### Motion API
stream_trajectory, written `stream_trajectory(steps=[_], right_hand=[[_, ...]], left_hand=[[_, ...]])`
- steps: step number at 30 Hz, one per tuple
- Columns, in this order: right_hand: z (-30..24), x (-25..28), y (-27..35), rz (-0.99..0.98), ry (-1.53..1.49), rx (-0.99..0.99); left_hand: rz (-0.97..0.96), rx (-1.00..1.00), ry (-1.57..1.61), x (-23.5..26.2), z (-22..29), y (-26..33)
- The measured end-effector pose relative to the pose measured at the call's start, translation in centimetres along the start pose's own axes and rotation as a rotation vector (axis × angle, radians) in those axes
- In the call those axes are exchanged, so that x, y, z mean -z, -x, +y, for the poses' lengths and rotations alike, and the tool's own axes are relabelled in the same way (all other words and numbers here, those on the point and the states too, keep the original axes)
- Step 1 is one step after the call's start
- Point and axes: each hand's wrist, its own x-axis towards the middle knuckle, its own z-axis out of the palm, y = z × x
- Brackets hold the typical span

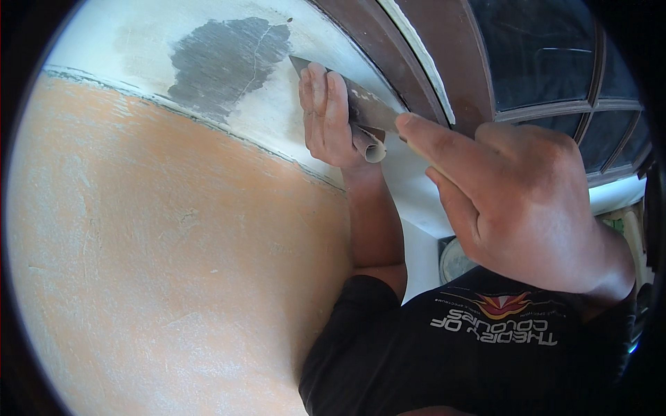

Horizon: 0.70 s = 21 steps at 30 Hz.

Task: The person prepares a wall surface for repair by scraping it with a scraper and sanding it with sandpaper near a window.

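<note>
My right hand (513, 201) grips the pale handle of a putty knife, with the index finger stretched along it toward the blade. The knife's grey metal blade (371, 104) lies flat against the white band of wall (277, 118) beside a brown window frame. My left hand (325, 118) presses its fingertips on the blade and also holds a rolled piece of sandpaper (373, 145) in the palm. Just left of the blade tip is a grey patch (222, 62) of bare plaster with a crack through it.
The wall below the white band is rough orange (173, 243) with pale scuffs. The brown window frame (416, 48) and dark glass panes (541, 55) fill the upper right. A round pale container (454, 260) shows below, behind my black shirt.
</note>
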Motion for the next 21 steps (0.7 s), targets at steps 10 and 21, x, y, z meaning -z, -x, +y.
stream_trajectory(steps=[10,21], right_hand=[[0.0,-0.4,-0.3,0.069,-0.01,0.018],[-0.3,0.8,-0.7,0.007,0.021,0.037]], left_hand=[[0.044,0.027,-0.03,-0.1,0.1,-0.5],[0.093,-0.108,0.079,-0.5,-1.7,0.5]])
